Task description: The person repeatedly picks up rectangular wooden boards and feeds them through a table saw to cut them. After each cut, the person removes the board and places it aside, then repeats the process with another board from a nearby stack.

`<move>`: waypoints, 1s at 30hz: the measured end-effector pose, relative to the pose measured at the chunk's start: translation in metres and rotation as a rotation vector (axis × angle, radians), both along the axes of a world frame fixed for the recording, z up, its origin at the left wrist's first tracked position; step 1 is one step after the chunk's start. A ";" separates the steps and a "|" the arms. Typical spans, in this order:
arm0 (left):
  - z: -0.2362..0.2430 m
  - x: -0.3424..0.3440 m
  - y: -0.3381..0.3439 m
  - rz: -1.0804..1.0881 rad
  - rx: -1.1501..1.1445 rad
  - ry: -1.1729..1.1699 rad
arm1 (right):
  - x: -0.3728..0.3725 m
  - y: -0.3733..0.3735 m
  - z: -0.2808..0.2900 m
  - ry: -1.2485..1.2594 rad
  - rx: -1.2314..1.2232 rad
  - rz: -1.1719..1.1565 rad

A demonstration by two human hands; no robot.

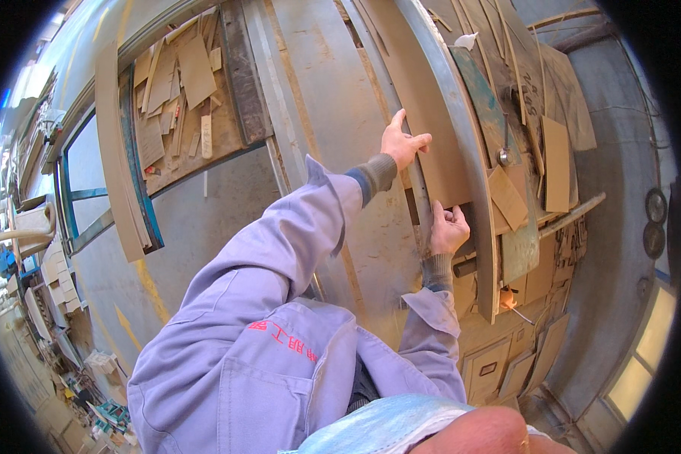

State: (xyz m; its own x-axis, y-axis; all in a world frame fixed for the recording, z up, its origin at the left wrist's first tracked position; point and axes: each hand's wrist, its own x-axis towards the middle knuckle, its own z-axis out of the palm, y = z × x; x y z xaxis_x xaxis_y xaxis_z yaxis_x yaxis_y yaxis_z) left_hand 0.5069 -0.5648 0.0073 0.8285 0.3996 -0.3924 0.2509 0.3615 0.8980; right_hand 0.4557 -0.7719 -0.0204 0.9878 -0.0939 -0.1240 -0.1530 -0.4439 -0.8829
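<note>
A long, narrow brown board [425, 106] lies lengthwise on the metal machine table [340, 113], beside a raised metal rail [461, 98]. My left hand [405, 142] is at the board's left edge, index finger stretched forward and thumb spread to the right over the board. At the board's near end is my right hand [449, 229], with its fingers curled and finger and thumb closed at the end's edge. The undersides of the right fingers are hidden. Both arms wear light purple sleeves with dark knit cuffs.
Offcuts [178, 83] lie piled on a wooden surface at the far left. Long strips [119, 151] rest on a blue frame nearby. Right of the rail are a greenish plate [520, 246], small boards [556, 163] and thin sticks. Panels [486, 368] lean low at the right.
</note>
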 end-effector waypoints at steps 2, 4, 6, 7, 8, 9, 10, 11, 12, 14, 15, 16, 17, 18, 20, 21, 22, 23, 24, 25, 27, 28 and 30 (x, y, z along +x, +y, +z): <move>0.001 0.002 0.003 -0.006 0.001 0.009 | 0.003 0.003 -0.001 -0.017 -0.061 0.013; 0.001 0.003 0.005 -0.007 0.003 -0.001 | 0.006 0.006 -0.001 -0.031 -0.064 0.003; 0.000 0.004 0.006 -0.018 0.020 0.005 | 0.008 0.010 0.000 -0.055 -0.101 -0.009; -0.001 0.005 0.007 -0.027 0.037 0.010 | 0.009 0.013 0.002 -0.080 -0.137 -0.019; -0.002 0.005 0.008 -0.036 0.054 0.016 | 0.009 0.015 0.003 -0.094 -0.176 -0.026; -0.004 0.005 0.009 -0.046 0.082 0.024 | 0.010 0.017 0.005 -0.093 -0.193 -0.025; -0.006 0.005 0.010 -0.056 0.109 0.032 | 0.011 0.019 0.007 -0.083 -0.213 -0.022; -0.008 0.005 0.011 -0.066 0.137 0.040 | 0.012 0.021 0.008 -0.083 -0.238 -0.019; -0.011 0.003 0.011 -0.075 0.234 0.020 | 0.012 0.023 0.009 -0.084 -0.227 -0.025; -0.016 -0.004 0.008 -0.098 0.421 0.002 | 0.014 0.025 0.010 -0.095 -0.208 -0.028; -0.018 -0.009 0.005 -0.090 0.542 -0.055 | 0.015 0.025 0.010 -0.097 -0.228 -0.028; -0.020 -0.018 -0.001 -0.087 0.654 -0.091 | 0.015 0.026 0.009 -0.088 -0.243 -0.017; -0.021 -0.027 -0.008 -0.095 0.768 -0.111 | 0.016 0.025 0.008 -0.096 -0.271 -0.008; -0.022 -0.035 -0.016 -0.078 0.902 -0.153 | 0.017 0.026 0.006 -0.098 -0.226 -0.018; -0.023 -0.052 -0.030 -0.055 1.179 -0.221 | 0.019 0.027 0.003 -0.133 -0.165 -0.041; -0.023 -0.060 -0.037 -0.102 1.164 -0.165 | 0.020 0.027 0.002 -0.138 -0.153 -0.038; -0.022 -0.067 -0.042 -0.103 1.198 -0.175 | 0.021 0.027 0.001 -0.144 -0.141 -0.035; -0.022 -0.075 -0.046 -0.122 1.226 -0.170 | 0.022 0.028 0.000 -0.118 -0.132 -0.037; -0.022 -0.079 -0.050 -0.145 1.249 -0.152 | 0.024 0.028 0.001 -0.136 -0.140 -0.020; -0.022 -0.082 -0.051 -0.190 1.226 -0.192 | 0.026 0.028 0.001 -0.124 -0.151 -0.007; -0.021 -0.084 -0.054 -0.212 1.255 -0.199 | 0.027 0.028 0.002 -0.122 -0.155 0.001; -0.022 -0.084 -0.054 -0.234 1.269 -0.205 | 0.028 0.029 0.003 -0.135 -0.148 -0.004; -0.023 -0.083 -0.053 -0.223 1.279 -0.205 | 0.029 0.030 0.002 -0.139 -0.130 -0.008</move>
State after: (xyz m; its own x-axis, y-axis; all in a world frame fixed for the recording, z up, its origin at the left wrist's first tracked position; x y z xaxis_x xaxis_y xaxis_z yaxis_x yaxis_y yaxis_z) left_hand 0.4238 -0.6181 -0.0161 0.9234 0.2401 0.2995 0.0128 -0.7991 0.6011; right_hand 0.4842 -0.7420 -0.0182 0.9937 -0.1084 0.0277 -0.0373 -0.5547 -0.8312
